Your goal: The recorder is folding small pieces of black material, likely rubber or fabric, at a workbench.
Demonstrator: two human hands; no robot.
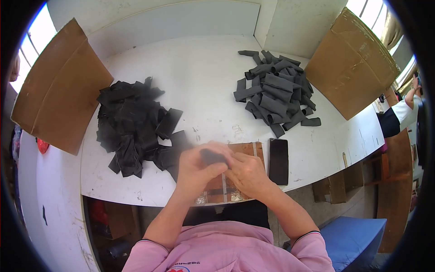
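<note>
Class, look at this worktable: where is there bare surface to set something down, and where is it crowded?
Bare: the white table between the flat black pile and the rolled grey pile, plus the strip right of the phone. Crowded: the front edge, where both hands, left hand and right hand, work a black piece over the wooden board.

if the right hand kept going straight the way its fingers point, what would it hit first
Probably the left hand. The right hand points up and left, its fingertips on the small black piece both hands pinch, so that piece and the other hand lie directly ahead. Depth is unclear.
</note>
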